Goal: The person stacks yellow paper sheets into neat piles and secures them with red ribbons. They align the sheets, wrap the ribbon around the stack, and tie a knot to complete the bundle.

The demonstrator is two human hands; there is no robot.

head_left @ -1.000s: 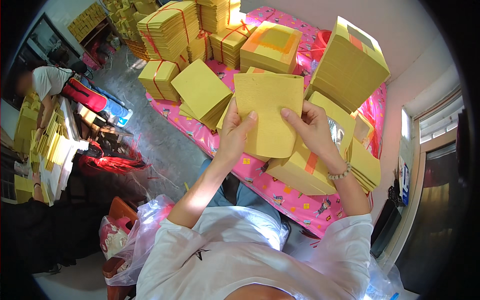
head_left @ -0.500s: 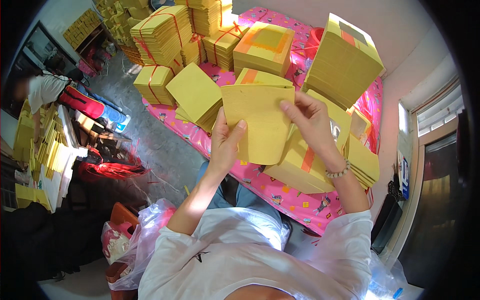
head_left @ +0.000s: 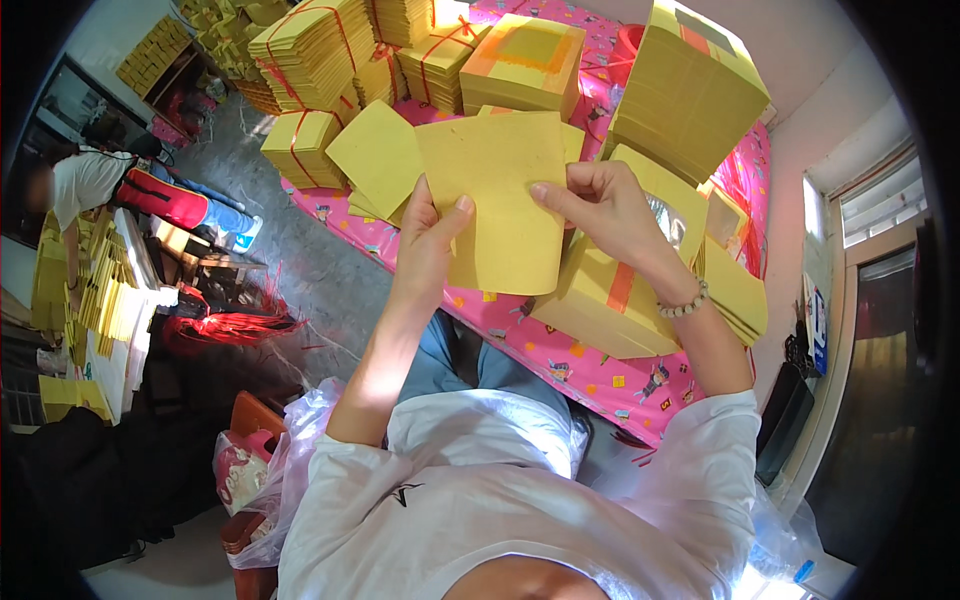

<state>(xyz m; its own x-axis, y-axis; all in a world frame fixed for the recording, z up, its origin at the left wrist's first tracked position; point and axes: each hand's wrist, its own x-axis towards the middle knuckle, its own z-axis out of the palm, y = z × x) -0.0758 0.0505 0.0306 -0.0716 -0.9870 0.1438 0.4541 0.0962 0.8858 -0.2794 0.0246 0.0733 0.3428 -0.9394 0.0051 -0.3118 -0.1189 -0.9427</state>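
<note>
I hold a yellow paper sheet [head_left: 497,205] upright in front of me, over the near part of the pink covered surface. My left hand [head_left: 430,235] grips its left edge, thumb on the near face. At the right edge, my right hand [head_left: 612,210] pinches it between thumb and bent fingers; a bead bracelet circles that wrist. Whether it is one layer or several cannot be told. Behind it to the left lies a loose stack of yellow sheets [head_left: 375,150]. A block of yellow paper [head_left: 600,310] with an orange stripe sits beneath my right forearm.
Bundles tied with red string [head_left: 310,55] and taller yellow stacks [head_left: 685,95] stand on the pink patterned cover [head_left: 600,390]. At left, another person [head_left: 150,185] bends over a table [head_left: 125,300] with yellow paper. A plastic bag [head_left: 285,470] hangs by my left side.
Both hands and the sheet sit slightly higher and further left in view, and the sheet's top edge looks straighter. The whole scene has shifted a little as my head moved.
</note>
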